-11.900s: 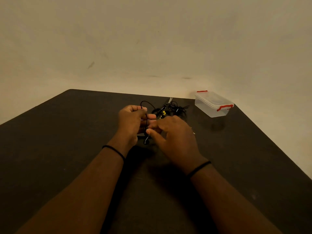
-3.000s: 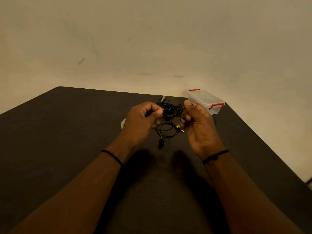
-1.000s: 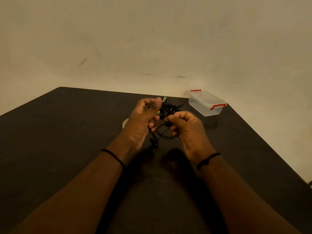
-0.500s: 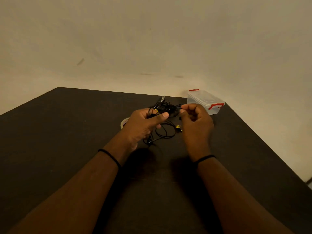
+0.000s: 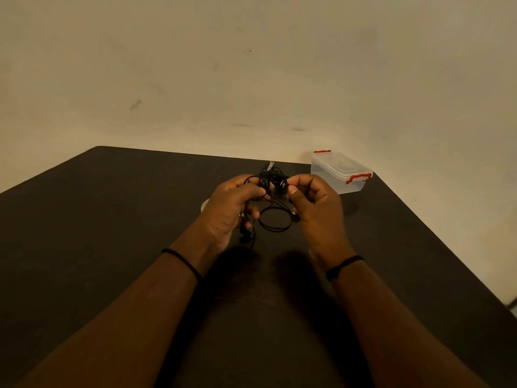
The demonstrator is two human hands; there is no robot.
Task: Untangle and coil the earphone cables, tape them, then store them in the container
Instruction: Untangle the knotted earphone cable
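left hand (image 5: 232,208): curled, thumb and fingers pinching my side of the black earphone cables (image 5: 272,182), at about 11 o'clock from table centre.
right hand (image 5: 316,208): curled too, pinching the opposite side of the knot near its fingertips.
change: half a second ago my hands sat a bit apart; now they've closed in on the knot, thumbs nearly meeting.
meaning: I judge I'm picking at the tangle, not pulling it wide. Untangling not finished; no coil, no tape on yet.
cable slack: one loop (image 5: 275,219) hangs between my palms, earbud dangling under left hand.
container (image 5: 340,172): 1 o'clock, lid on, red clips, near the table's far right edge.
tape: pale round thing (image 5: 205,205) at 10 o'clock behind my left hand, probably the tape; mostly hidden.
table (image 5: 98,219): dark, open surface to 9 o'clock and toward me at 6; right edge closer.
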